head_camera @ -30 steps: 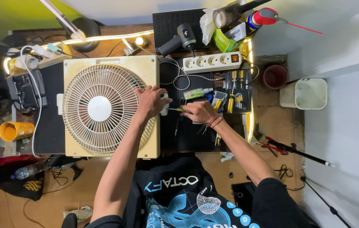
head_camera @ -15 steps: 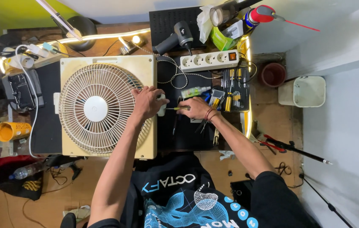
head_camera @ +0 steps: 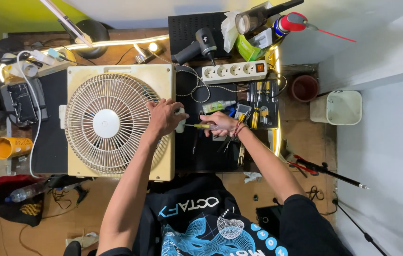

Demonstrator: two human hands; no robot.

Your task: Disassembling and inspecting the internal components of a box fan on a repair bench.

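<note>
Beside box fan (head_camera: 116,123), screwdriver (head_camera: 199,126) in right hand (head_camera: 223,124)

Cream box fan (head_camera: 116,80), yellow-handled screwdriver (head_camera: 201,126), black mat (head_camera: 211,151).

A cream square box fan with a round plastic grille (head_camera: 116,124) lies flat on the dark tabletop (head_camera: 201,151). The left hand (head_camera: 163,117) rests on the right edge of the fan. The right hand (head_camera: 223,124) holds a yellow-handled screwdriver (head_camera: 200,126), its tip pointing at the side of the fan. Just behind lies a white power strip (head_camera: 234,72).
</note>
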